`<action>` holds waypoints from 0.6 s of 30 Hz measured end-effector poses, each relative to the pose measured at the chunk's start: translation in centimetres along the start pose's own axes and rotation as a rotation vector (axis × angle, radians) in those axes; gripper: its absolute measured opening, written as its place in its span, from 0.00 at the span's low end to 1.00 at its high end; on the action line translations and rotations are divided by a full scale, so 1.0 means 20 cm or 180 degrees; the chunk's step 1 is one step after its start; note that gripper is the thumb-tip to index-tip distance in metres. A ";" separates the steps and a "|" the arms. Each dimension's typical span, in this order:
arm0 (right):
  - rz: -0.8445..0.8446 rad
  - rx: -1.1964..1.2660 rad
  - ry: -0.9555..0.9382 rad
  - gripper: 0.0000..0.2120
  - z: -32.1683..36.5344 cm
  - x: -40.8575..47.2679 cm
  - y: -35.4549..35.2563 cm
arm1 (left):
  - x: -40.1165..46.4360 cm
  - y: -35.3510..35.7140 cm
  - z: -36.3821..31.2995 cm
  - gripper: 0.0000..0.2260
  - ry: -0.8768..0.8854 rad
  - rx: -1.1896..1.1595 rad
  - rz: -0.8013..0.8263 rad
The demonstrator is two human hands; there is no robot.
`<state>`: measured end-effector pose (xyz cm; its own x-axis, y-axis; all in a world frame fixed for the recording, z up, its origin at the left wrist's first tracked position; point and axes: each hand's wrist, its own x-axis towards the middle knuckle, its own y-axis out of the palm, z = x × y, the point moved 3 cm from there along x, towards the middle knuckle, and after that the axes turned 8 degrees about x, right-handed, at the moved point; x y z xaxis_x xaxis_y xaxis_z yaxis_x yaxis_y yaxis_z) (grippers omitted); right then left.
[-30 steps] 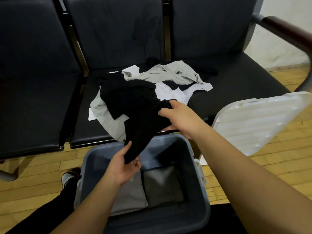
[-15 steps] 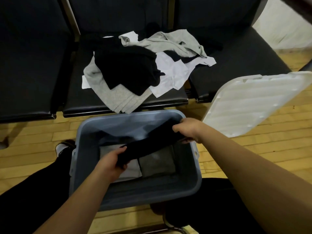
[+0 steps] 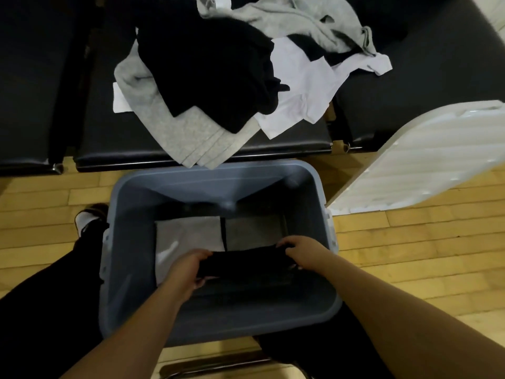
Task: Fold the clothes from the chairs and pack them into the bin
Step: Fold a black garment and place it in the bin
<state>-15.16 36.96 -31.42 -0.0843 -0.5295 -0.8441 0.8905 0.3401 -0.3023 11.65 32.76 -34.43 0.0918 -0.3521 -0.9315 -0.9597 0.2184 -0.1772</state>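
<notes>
Inside the grey bin (image 3: 216, 176), gripping a folded black garment (image 3: 246, 265) between left hand (image 3: 191, 266) and right hand (image 3: 302, 251). Just beyond the knuckles, two folded grey garments (image 3: 191, 233) on the bottom

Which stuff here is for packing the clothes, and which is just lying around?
For the job: folded black garment, held by left hand and right hand; grey bin; clothes pile; chairs.
Lying about: white lid; shoe.
</notes>
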 end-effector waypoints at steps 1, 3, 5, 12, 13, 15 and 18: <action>-0.0028 -0.0004 -0.0004 0.13 0.00 0.03 -0.01 | 0.03 0.01 -0.04 0.04 0.0154 0.0100 -0.0052; -0.0221 -0.0017 -0.0022 0.11 -0.01 0.11 -0.04 | 0.10 0.04 -0.12 0.07 0.0586 0.0373 -0.0082; -0.0455 -0.0037 0.0012 0.11 -0.02 0.19 -0.05 | 0.17 0.08 -0.17 0.10 0.0848 0.0722 -0.0061; -0.0346 -0.0683 0.0391 0.23 -0.16 0.48 0.16 | 0.47 0.23 -0.12 0.11 0.0889 0.2025 0.0213; -0.0402 -0.0611 0.0447 0.22 -0.19 0.52 0.19 | 0.50 0.24 -0.09 0.14 0.0767 0.2088 0.0277; -0.0450 -0.0486 0.0596 0.21 -0.26 0.57 0.24 | 0.56 0.25 -0.02 0.16 0.0475 0.2067 0.0393; -0.0465 -0.0358 0.0755 0.21 -0.34 0.61 0.30 | 0.62 0.24 0.08 0.15 0.0314 0.2182 0.0486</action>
<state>-13.97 37.87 -46.55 -0.3219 -0.3873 -0.8639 0.8072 0.3645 -0.4642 8.55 30.90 -47.27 -0.0859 -0.3455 -0.9345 -0.5733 0.7842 -0.2372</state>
